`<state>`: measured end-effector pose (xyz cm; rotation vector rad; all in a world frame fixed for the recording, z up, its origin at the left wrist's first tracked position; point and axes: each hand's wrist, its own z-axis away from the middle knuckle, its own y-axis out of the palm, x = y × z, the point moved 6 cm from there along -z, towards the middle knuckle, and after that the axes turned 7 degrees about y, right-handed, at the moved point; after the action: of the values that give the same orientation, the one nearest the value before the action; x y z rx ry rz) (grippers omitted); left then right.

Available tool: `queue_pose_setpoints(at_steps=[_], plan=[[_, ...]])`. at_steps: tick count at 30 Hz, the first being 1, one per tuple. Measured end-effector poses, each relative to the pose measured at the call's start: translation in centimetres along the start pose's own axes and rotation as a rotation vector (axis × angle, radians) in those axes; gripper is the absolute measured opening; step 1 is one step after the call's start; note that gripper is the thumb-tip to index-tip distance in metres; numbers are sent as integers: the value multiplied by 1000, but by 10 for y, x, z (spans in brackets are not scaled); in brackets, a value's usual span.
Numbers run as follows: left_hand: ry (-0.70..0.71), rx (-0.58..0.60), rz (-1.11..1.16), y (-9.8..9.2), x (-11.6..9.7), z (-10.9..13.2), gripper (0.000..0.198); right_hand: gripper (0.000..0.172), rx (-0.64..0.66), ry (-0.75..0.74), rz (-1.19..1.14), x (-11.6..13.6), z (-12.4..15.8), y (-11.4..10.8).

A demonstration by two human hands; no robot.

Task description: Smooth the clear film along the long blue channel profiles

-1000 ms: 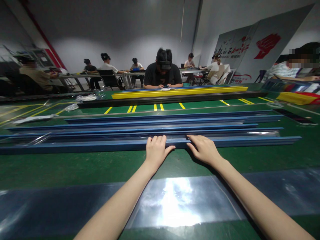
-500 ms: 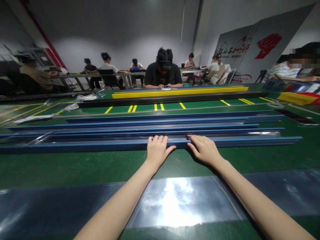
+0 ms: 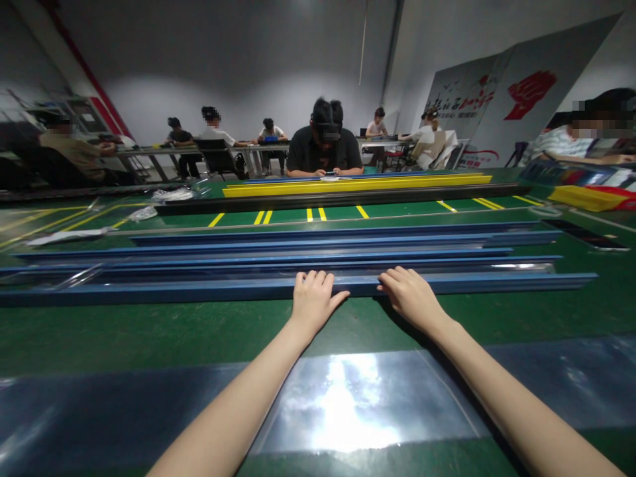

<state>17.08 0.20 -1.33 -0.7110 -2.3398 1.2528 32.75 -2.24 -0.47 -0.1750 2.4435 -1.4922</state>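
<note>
My left hand (image 3: 313, 299) lies over the near wall of the closest long blue channel strip (image 3: 238, 289). Its fingers hook over the top edge, and the thumb points right along the front face. To the right, my right hand (image 3: 410, 295) is at the same strip with its fingers curled together. A small dark bit shows near these fingertips; whatever they hold is mostly hidden. Clear plastic film (image 3: 521, 267) shines inside the strip.
More blue channel strips (image 3: 322, 233) lie parallel behind. A glossy clear sheet (image 3: 124, 404) spans the near table. Farther back are a black strip (image 3: 348, 198), a yellow strip (image 3: 358, 185) and a phone (image 3: 586, 234). Across the table sits a person (image 3: 324, 149).
My right hand has shifted slightly right along the strip, and its fingers have curled in more. My left hand stays in place.
</note>
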Motion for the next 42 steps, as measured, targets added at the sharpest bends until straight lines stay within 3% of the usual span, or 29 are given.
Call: queue_pose_setpoints(at_steps=[11,19,27,31,37,42], plan=[[70,-35,49,-1,0,1,28,20,19,16,54,-3,-3,-7],[216,-109,53,-2,-10,0,25,20,97,121,37,-25,4,-12],[153,-36,-46,-2,-7,-1,37,13,177,354,8,-63,17,-13],[120,-24,-65,-2,-6,-1,38,14,162,398,23,-73,23,-14],[106,-10,-62,-1,-5,-2,35,14,106,318,92,-62,22,-17],[104,-8,-59,-1,-5,-2,35,22,55,187,57,-28,13,-14]])
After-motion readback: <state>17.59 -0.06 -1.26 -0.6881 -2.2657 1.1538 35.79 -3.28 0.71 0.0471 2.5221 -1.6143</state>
